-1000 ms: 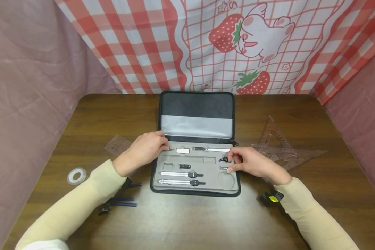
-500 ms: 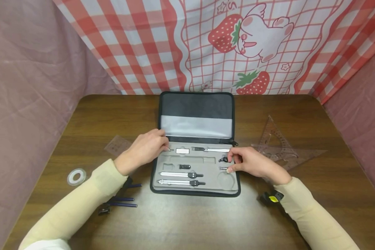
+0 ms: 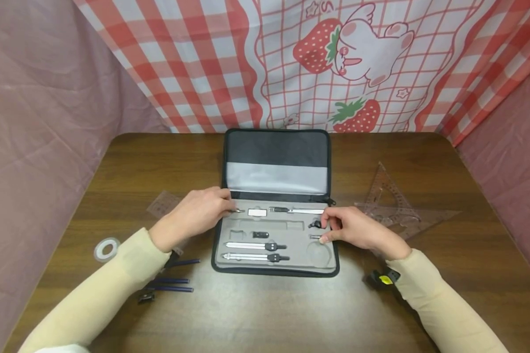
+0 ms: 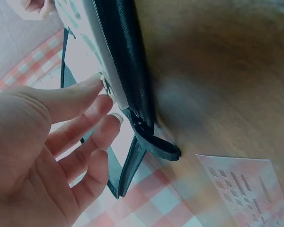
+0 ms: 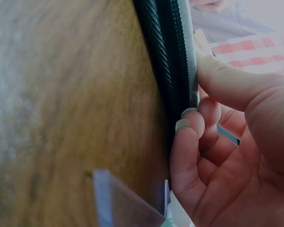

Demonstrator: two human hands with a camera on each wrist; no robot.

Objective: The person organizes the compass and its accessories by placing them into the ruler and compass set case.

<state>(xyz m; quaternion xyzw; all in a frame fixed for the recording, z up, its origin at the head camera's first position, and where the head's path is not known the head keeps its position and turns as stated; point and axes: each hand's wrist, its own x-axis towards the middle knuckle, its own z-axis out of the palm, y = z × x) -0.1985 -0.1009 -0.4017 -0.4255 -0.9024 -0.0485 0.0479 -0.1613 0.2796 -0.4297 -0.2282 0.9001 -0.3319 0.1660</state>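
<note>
1. On the left of the tabletop (image 3: 128, 162), a white ring (image 3: 107, 249) is lying flat, well apart from the rest.
2. Next along, a small black item (image 3: 146, 297) is lying just beside several dark blue rods (image 3: 176, 289), partly hidden by the left sleeve (image 3: 110, 274); farther back, a clear template (image 3: 162, 202) is lying partly behind the forearm.
3. At the case's left edge, the left hand (image 3: 192, 218) is curving its fingers, its thumb touching a small metal piece (image 3: 238, 211); whether it is pinching that piece or only touching it, I cannot tell.
4. Mid-tabletop, the black zip case (image 3: 277, 147) is lying open, its lid towards the patterned curtain (image 3: 282, 73).
5. Within its grey tray (image 3: 287, 235), two silver compasses (image 3: 247, 245) are lying side by side along the near part; behind them a short black part (image 3: 260, 235) is sitting, and farther back a white block (image 3: 257, 212) and a long silver tool (image 3: 306, 211).
6. Over the tray's right edge, the right hand (image 3: 353, 228) is gripping the case, thumb on top and some fingers curling against its side; a dark fitting (image 3: 315, 224) and a short metal piece (image 3: 314, 237) are lying at its fingertips.
7. Beyond it, a black-and-yellow item (image 3: 385, 279) is lying beside the right sleeve (image 3: 437, 299), and clear set squares (image 3: 433, 217) are overlapping farther back.
</note>
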